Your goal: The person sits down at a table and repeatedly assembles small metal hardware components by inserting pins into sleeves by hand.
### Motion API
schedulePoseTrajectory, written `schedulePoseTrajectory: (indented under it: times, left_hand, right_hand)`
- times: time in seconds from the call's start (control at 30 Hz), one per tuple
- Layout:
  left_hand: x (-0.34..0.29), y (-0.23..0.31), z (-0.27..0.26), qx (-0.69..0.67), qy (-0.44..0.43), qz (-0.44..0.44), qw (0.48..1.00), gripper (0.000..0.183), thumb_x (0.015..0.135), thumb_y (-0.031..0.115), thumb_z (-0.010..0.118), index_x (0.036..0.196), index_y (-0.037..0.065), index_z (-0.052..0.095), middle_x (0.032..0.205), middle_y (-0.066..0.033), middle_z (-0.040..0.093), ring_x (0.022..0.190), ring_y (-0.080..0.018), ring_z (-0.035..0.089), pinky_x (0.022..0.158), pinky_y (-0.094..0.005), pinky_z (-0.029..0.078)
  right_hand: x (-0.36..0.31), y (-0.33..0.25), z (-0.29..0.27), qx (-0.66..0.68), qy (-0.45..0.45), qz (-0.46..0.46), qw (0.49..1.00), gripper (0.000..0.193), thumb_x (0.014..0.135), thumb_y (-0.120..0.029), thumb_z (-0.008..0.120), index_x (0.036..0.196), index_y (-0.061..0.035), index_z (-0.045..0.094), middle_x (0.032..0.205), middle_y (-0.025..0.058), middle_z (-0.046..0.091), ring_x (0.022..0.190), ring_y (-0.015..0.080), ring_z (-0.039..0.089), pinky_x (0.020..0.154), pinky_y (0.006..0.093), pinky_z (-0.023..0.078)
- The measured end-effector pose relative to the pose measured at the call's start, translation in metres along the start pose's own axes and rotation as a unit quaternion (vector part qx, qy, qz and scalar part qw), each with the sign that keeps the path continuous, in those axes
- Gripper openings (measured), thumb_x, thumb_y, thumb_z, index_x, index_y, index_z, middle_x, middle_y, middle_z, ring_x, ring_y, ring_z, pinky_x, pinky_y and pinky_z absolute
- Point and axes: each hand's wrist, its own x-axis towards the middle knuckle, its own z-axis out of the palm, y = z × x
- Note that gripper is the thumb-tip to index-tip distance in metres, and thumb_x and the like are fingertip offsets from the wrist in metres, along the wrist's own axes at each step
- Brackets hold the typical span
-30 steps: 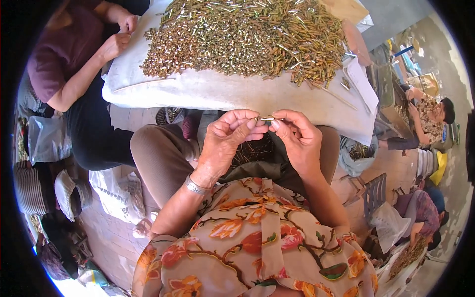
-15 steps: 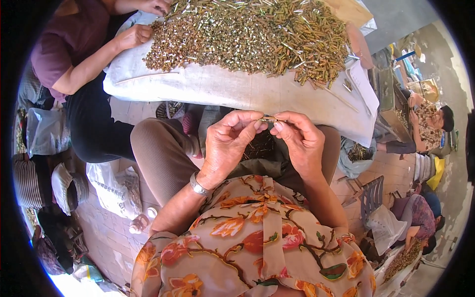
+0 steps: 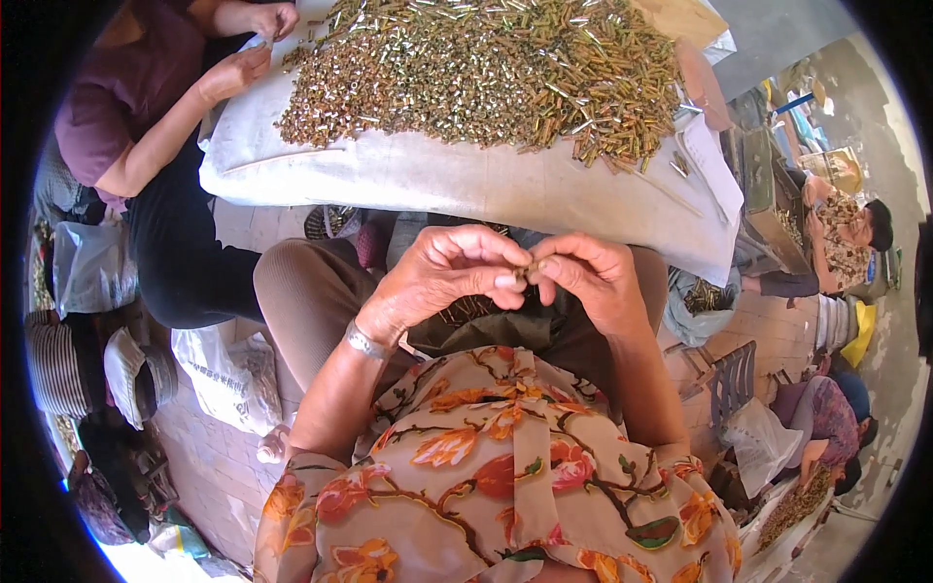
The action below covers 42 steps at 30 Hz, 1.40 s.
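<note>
White cloth [image 3: 437, 185]; fingers [image 3: 505, 280] pinch small, perhaps metal, piece [image 3: 526, 273].

Shiny brass-toned metal pieces [image 3: 486, 73], matt white cloth [image 3: 437, 185]

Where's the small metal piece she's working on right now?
In the head view's centre, the small metal piece is pinched between the fingertips of the left hand and right hand, above the lap, below the heaped white cloth.

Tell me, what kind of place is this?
Probably an outdoor work yard where people sort small metal parts by hand. A big heap of metal pieces lies on a white cloth, other people sit working nearby, and the ground is brick paving.
</note>
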Motion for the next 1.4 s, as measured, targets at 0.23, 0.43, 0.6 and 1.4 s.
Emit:
schedulePoseTrajectory:
  times: [0.23,0.43,0.6,1.4]
  left_hand:
    - [0.016,-0.021,-0.015,-0.05,-0.032,0.026,0.998,0.014,0.082,0.007,0.07,0.094,-0.001,0.065,0.087,-0.0133,0.069,0.073,-0.0212,0.069,0.067,-0.0309,0.058]
    - [0.023,-0.034,-0.023,-0.109,-0.046,0.015,0.993,0.012,0.083,0.007,0.069,0.093,0.001,0.065,0.082,-0.0123,0.068,0.069,-0.0206,0.068,0.063,-0.0314,0.058]
    - [0.032,-0.036,-0.019,-0.149,-0.104,0.013,0.983,0.011,0.085,0.008,0.068,0.093,0.001,0.065,0.082,-0.0109,0.068,0.068,-0.0177,0.067,0.062,-0.0295,0.058]
    - [0.04,-0.066,-0.004,-0.31,0.005,0.047,0.95,0.018,0.094,0.018,0.058,0.107,0.006,0.059,0.081,-0.0025,0.061,0.067,-0.0112,0.057,0.064,-0.0237,0.049]
  right_hand:
    - [-0.003,0.01,0.009,0.065,0.049,0.036,0.996,0.017,0.093,-0.007,0.058,0.101,0.0052,0.064,0.081,0.0073,0.065,0.062,0.0103,0.057,0.057,0.0226,0.048]
    - [0.0,0.009,0.003,0.074,0.03,0.076,0.994,0.02,0.093,-0.011,0.058,0.102,0.0057,0.063,0.079,0.0067,0.064,0.062,0.0105,0.057,0.057,0.0231,0.048]
    - [0.001,0.019,-0.005,0.226,0.001,0.119,0.967,0.021,0.094,-0.012,0.057,0.103,0.0053,0.063,0.078,0.0062,0.063,0.061,0.0105,0.056,0.057,0.0237,0.048]
    - [0.008,0.034,0.026,0.218,0.214,0.03,0.952,0.021,0.093,-0.015,0.059,0.102,0.0031,0.063,0.079,0.0071,0.064,0.061,0.0099,0.055,0.054,0.0245,0.048]
